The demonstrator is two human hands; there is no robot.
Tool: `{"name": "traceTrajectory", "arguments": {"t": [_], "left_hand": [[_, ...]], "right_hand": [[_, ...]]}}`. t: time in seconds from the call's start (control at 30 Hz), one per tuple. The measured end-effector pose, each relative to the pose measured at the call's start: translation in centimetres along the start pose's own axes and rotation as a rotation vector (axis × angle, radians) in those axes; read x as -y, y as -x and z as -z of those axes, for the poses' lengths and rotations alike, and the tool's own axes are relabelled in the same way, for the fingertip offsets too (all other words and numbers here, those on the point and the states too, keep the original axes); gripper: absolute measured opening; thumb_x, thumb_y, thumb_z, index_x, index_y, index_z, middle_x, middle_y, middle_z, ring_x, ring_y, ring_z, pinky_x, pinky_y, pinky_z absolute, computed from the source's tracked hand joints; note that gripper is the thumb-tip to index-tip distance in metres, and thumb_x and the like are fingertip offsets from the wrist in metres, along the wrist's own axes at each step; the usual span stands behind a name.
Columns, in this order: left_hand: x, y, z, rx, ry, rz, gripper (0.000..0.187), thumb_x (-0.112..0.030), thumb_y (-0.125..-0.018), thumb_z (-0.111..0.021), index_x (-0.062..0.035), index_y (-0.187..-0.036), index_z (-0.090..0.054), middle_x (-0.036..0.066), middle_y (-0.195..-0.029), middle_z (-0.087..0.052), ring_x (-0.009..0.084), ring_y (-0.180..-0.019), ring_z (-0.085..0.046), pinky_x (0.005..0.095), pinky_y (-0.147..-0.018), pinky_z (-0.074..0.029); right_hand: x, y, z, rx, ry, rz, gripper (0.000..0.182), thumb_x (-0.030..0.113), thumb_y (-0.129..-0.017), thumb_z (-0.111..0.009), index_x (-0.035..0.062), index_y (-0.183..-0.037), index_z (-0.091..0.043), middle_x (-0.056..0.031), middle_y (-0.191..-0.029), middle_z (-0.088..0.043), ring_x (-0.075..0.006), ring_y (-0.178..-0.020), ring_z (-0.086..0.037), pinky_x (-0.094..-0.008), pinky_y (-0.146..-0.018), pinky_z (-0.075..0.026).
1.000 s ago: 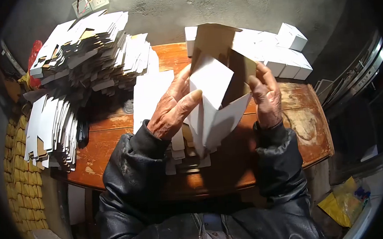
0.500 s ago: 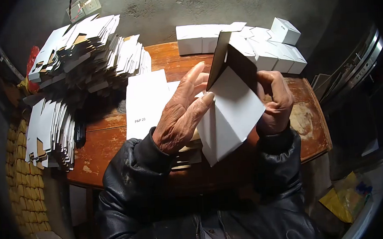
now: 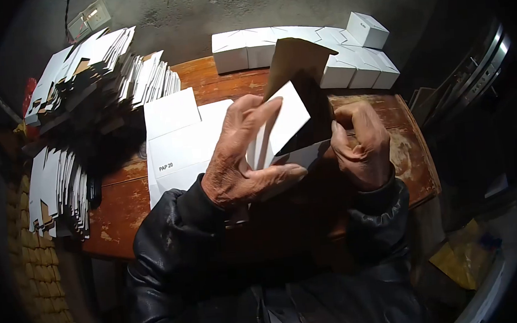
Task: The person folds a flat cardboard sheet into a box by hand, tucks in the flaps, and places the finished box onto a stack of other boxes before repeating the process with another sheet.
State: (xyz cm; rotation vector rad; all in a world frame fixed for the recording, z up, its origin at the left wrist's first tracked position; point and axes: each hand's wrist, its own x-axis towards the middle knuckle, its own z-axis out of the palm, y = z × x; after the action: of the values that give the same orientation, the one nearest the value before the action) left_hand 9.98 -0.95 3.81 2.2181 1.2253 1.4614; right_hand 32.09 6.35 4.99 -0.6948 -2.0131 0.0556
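Between my hands is a partly folded cardboard carton (image 3: 290, 119), white outside and brown inside, with its open, shadowed inside turned up towards me. A tall brown flap stands at its far side, and a white flap shows near my left fingers. My left hand (image 3: 240, 156) spans the carton's left side, fingers above and thumb below, gripping it. Curled fingers of my right hand (image 3: 361, 146) pinch the carton's right edge; the fingertips are partly hidden. Flat white carton blanks (image 3: 178, 148), one printed "PAP 20", lie on the table left of my left hand.
Tall stacks of folded blanks (image 3: 104, 58) stand at the back left, with another bundle (image 3: 59, 185) nearer. Finished white boxes (image 3: 257, 46) line the back of the worn wooden table (image 3: 119, 211), one box (image 3: 369, 30) on top. A yellow bag (image 3: 457, 262) lies low at the right.
The carton has turned so that its open inside faces me instead of its white outer side. My left thumb has moved down, and the view has shifted slightly right.
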Motion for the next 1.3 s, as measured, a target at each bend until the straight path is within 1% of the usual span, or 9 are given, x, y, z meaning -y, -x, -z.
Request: {"name": "traceTrajectory", "arguments": {"t": [0.17, 0.23, 0.43, 0.67, 0.83, 0.93, 1.07, 1.2, 1.3], "left_hand": [[0.0, 0.0, -1.5, -0.151, 0.435, 0.262, 0.072, -0.015, -0.079, -0.079, -0.007, -0.142, -0.044, 0.017, -0.124, -0.044, 0.0269, -0.119, -0.044, 0.0362, -0.092, -0.049], [0.7, 0.0, -1.9, -0.113, 0.085, 0.132, 0.071, -0.018, -0.082, -0.076, -0.0054, -0.143, -0.042, 0.017, -0.13, -0.044, 0.0276, -0.12, -0.047, 0.0395, -0.1, -0.044], [1.8, 0.8, -2.3, -0.083, 0.006, 0.218, 0.067, -0.02, -0.085, -0.074, -0.0035, -0.142, -0.042, 0.018, -0.135, -0.045, 0.0309, -0.125, -0.048, 0.0418, -0.106, -0.042], [2.8, 1.8, -2.9, -0.069, 0.157, 0.294, 0.065, -0.002, -0.089, -0.059, -0.0061, -0.147, -0.033, 0.019, -0.139, -0.04, 0.0338, -0.131, -0.044, 0.0424, -0.108, -0.043], [2.6, 2.2, -3.6, -0.096, 0.087, 0.176, 0.081, 0.022, -0.07, -0.037, -0.0073, -0.146, -0.037, 0.018, -0.139, -0.043, 0.029, -0.131, -0.047, 0.0394, -0.108, -0.04], [2.3, 2.0, -3.7, -0.101, 0.047, 0.105, 0.081, 0.023, -0.069, -0.034, -0.0072, -0.144, -0.041, 0.018, -0.137, -0.046, 0.0296, -0.13, -0.048, 0.0392, -0.109, -0.039], [1.4, 1.3, -3.0, -0.167, -0.051, -0.15, 0.045, -0.003, -0.097, -0.038, 0.0026, -0.142, -0.041, 0.021, -0.141, -0.045, 0.0316, -0.132, -0.047, 0.0402, -0.11, -0.037], [0.4, 1.3, -3.5, -0.219, 0.034, -0.235, 0.048, -0.026, -0.105, -0.03, 0.0045, -0.14, -0.042, 0.026, -0.142, -0.042, 0.0342, -0.133, -0.045, 0.0451, -0.111, -0.035], [1.3, 1.9, -2.9, -0.22, -0.006, -0.196, 0.049, -0.016, -0.103, -0.036, 0.0015, -0.147, -0.027, 0.025, -0.147, -0.035, 0.0344, -0.137, -0.04, 0.0457, -0.114, -0.032]], "right_hand": [[-0.5, -1.0, -1.2, 0.105, -0.337, -0.212, 0.023, 0.001, -0.083, -0.067, -0.0017, -0.104, -0.059, -0.0141, -0.099, -0.06, -0.0239, -0.091, -0.063, -0.0325, -0.074, -0.054], [-2.1, 0.0, -3.3, 0.197, -0.53, -0.312, 0.025, 0.003, -0.083, -0.068, -0.0038, -0.106, -0.061, -0.0158, -0.101, -0.062, -0.0227, -0.095, -0.064, -0.0318, -0.075, -0.055], [-4.6, 1.6, -4.0, 0.355, -0.054, -0.216, 0.03, 0.023, -0.088, -0.066, -0.0033, -0.101, -0.063, -0.0214, -0.091, -0.063, -0.0379, -0.082, -0.063, -0.0405, -0.074, -0.05], [-4.7, 1.1, -5.4, 0.493, -0.457, -0.522, 0.04, 0.033, -0.092, -0.065, -0.0042, -0.107, -0.062, -0.0203, -0.091, -0.065, -0.0261, -0.084, -0.064, -0.0381, -0.075, -0.05], [-5.2, 1.5, -6.0, 0.545, -0.477, -0.6, 0.069, 0.048, -0.09, -0.066, -0.0058, -0.13, -0.047, -0.0267, -0.117, -0.061, -0.0334, -0.109, -0.061, -0.0402, -0.092, -0.048], [-3.9, 0.6, -5.6, 0.566, -0.628, -0.649, 0.074, 0.046, -0.088, -0.069, -0.0066, -0.133, -0.043, -0.0291, -0.121, -0.058, -0.0346, -0.117, -0.056, -0.0404, -0.097, -0.045], [-3.3, 0.5, -5.7, 0.414, -0.514, -0.521, 0.083, 0.046, -0.086, -0.072, -0.009, -0.136, -0.036, -0.0286, -0.127, -0.053, -0.0326, -0.119, -0.054, -0.0403, -0.102, -0.041], [-0.3, -1.0, -3.8, 0.312, -0.699, -0.463, 0.075, 0.025, -0.086, -0.072, -0.0075, -0.14, -0.031, -0.0223, -0.13, -0.05, -0.0268, -0.122, -0.05, -0.0381, -0.103, -0.041], [0.2, -0.6, -2.6, 0.222, -0.805, -0.451, 0.066, 0.012, -0.087, -0.062, -0.0066, -0.142, -0.03, -0.0193, -0.129, -0.051, -0.024, -0.12, -0.05, -0.0356, -0.103, -0.04]]}}
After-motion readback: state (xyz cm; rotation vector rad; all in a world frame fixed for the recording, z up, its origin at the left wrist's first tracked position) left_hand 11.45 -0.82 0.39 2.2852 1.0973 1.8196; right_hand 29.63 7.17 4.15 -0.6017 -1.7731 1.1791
